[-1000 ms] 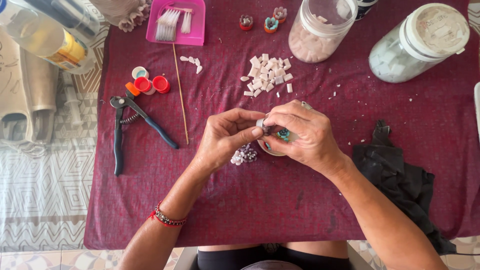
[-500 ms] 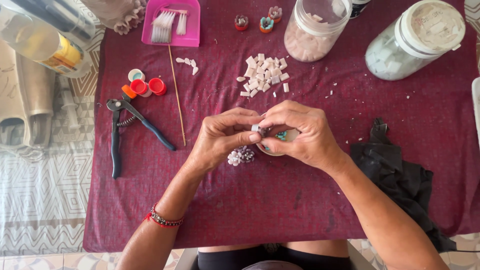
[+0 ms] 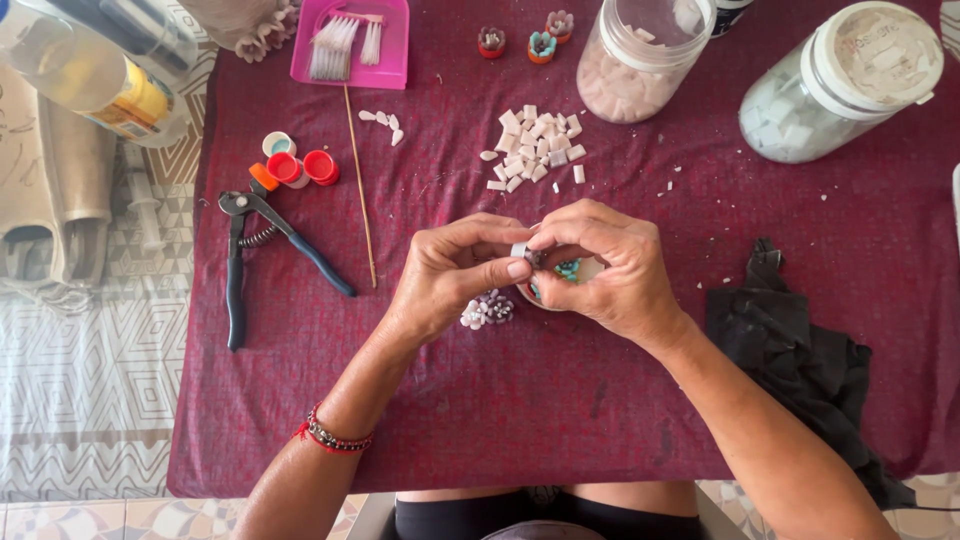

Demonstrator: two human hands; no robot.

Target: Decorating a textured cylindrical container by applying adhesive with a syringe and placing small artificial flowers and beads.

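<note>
At the centre of the frame, over the maroon-covered desk [image 3: 800, 300], the left hand [image 3: 450, 275] and right hand [image 3: 610, 270] are both pinching a small bottle cap [image 3: 568, 272] studded with teal pieces. Pliers [image 3: 265, 250] are lying at left, white tile chips [image 3: 535, 150] above.

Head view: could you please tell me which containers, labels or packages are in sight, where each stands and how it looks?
Capped jar: far right corner of the dark red cloth, clear, white printed lid, pale pieces inside.
Open jar: far middle, clear, round, pinkish pieces inside.
Labelled bottle: far left, off the cloth, clear, lying tilted, yellow label.
Pink tray: far left of the cloth, rectangular, holding white strips.
</note>
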